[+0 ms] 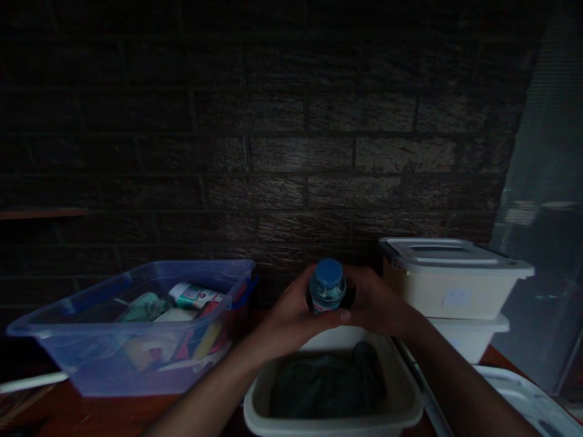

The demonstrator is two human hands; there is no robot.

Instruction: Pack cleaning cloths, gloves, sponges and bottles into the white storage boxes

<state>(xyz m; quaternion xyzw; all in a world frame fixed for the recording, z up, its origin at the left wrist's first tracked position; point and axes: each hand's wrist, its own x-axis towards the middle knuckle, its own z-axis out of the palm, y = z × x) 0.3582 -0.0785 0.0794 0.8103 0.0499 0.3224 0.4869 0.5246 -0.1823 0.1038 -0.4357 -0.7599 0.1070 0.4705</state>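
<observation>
A clear plastic bottle [328,290] with a blue cap stands upright between my two hands, above the far side of a white bin. My left hand [294,308] wraps round it from the left, and my right hand [371,303] from the right, with a thumb across its front. The lower part of the bottle is hidden by the hands. Beneath them, the white bin [334,426] holds a dark, crumpled cloth-like item [325,385].
Left stands a translucent blue tub [122,364] with a white tube-like container [195,295] and mixed items. Two lidded white boxes [455,291] are stacked at right, with a loose lid [523,394] in front. A dark brick wall [282,152] rises behind the wooden table [118,416].
</observation>
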